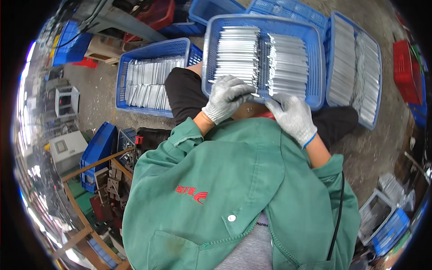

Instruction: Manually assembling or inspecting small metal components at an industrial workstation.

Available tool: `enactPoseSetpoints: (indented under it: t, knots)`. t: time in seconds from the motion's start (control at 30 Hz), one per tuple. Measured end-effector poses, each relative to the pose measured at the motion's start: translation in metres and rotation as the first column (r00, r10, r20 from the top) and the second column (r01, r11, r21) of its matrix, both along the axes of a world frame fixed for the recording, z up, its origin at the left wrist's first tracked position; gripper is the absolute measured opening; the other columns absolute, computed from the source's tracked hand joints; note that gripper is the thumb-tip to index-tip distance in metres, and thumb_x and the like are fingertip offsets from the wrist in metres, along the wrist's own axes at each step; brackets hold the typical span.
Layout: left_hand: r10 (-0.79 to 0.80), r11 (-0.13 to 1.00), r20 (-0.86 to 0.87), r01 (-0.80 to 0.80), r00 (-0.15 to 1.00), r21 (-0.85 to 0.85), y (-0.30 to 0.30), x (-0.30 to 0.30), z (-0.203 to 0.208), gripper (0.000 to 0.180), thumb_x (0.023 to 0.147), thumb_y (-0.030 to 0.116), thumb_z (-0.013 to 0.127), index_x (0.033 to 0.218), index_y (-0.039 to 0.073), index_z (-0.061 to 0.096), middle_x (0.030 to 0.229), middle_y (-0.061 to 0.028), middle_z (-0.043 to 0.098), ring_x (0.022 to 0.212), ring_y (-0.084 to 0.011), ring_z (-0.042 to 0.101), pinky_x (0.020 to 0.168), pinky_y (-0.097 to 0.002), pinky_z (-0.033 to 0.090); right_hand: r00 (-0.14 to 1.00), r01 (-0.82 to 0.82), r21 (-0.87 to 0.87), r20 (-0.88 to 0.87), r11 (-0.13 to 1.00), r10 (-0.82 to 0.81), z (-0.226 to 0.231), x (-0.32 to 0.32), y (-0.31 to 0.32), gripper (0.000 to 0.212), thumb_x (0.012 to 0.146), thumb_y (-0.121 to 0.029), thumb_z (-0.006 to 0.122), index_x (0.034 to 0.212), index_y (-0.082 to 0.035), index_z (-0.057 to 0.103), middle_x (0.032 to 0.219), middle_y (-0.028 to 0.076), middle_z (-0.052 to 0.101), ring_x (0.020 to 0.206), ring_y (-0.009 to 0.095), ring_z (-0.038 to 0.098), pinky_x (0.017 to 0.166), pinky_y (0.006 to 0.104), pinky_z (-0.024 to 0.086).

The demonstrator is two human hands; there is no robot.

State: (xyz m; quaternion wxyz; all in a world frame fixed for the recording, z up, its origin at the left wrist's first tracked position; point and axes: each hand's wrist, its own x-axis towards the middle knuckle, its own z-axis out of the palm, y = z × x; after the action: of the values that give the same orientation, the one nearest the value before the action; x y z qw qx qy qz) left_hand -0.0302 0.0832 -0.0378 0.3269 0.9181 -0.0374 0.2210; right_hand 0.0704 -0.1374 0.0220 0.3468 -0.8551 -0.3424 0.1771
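The center blue basket stands directly in front of the person and contains 2 stacks of silvery metal strips: the left stack and the right stack. A narrow gap separates the 2 stacks. Each stack runs away from the body; within it, the long axis of each strip lies crosswise, left to right.

The governing relation is at the near end of the basket. The left stack lies straight ahead of the left hand, just beyond its knuckles, and that hand is the nearer. The right stack lies straight ahead of the right hand, which is nearer to it.

Finger state, left: curled inward, tips drawn close together at the near rim and pointing right. A small pale sliver shows beside these tips; whether they grip it cannot be told.

Finger state, right: bent, thumb and forefinger close together, pointing toward the left hand. Any held item cannot be made out. The 2 sets of fingertips are near each other but apart.

Further strips fill the left basket and the right basket, placed on either side, farther from the fingers.
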Motion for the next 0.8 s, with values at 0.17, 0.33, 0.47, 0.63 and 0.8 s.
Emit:
enactPoseSetpoints:
  t: [0.17,0.33,0.47,0.63,0.8]
  knots:
    - [0.071,0.996,-0.153,-0.061,0.986,0.066,0.025,0.016,-0.048,0.025,0.078,0.019,0.083,0.103,0.014,0.08,0.098,-0.0003,0.075,0.091,-0.0247,0.067,0.088,-0.0387,0.049,0.994,0.042,-0.179,0.105,0.983,-0.024,-0.027,0.004,-0.007,0.029,0.094,-0.032,0.068,0.091,-0.004,0.078,0.069,0.014,0.072,0.055,0.037,0.06,0.055,0.0448,0.048]
    - [0.135,0.978,-0.404,-0.058,0.905,0.198,0.04,0.022,-0.08,0.044,0.078,0.024,0.084,0.12,0.015,0.075,0.121,-0.0031,0.071,0.112,-0.0279,0.065,0.1,-0.0416,0.048,0.998,0.013,-0.163,0.063,0.987,-0.003,-0.041,-0.002,-0.016,0.029,0.095,-0.032,0.068,0.093,-0.005,0.078,0.069,0.013,0.072,0.057,0.036,0.063,0.056,0.0443,0.048]
    - [0.133,0.98,-0.49,-0.041,0.862,0.193,0.036,0.022,-0.082,0.067,0.077,0.027,0.084,0.14,0.016,0.064,0.146,-0.008,0.061,0.134,-0.0312,0.057,0.113,-0.045,0.043,0.998,0.041,-0.154,0.05,0.987,-0.033,-0.049,-0.001,-0.023,0.029,0.095,-0.032,0.068,0.093,-0.005,0.078,0.069,0.012,0.072,0.057,0.036,0.063,0.056,0.0437,0.049]
    - [0.223,0.914,-0.563,0.03,0.795,0.404,0.048,0.025,-0.078,0.092,0.077,0.027,0.084,0.158,0.014,0.042,0.166,-0.0136,0.04,0.153,-0.0355,0.039,0.125,-0.0512,0.032,0.998,0.069,-0.141,0.007,0.988,-0.069,-0.057,0.003,-0.022,0.029,0.095,-0.033,0.069,0.094,-0.005,0.078,0.068,0.012,0.071,0.057,0.035,0.063,0.056,0.0431,0.049]
    - [0.156,0.865,-0.66,0.222,0.735,0.451,0.059,0.038,-0.086,0.098,0.08,0.028,0.082,0.162,0.011,0.032,0.17,-0.0171,0.032,0.157,-0.0379,0.031,0.127,-0.0567,0.026,0.994,0.085,-0.139,-0.058,0.987,-0.094,-0.066,0.006,-0.024,0.029,0.095,-0.032,0.069,0.093,-0.005,0.078,0.067,0.011,0.071,0.057,0.035,0.063,0.056,0.0432,0.049]
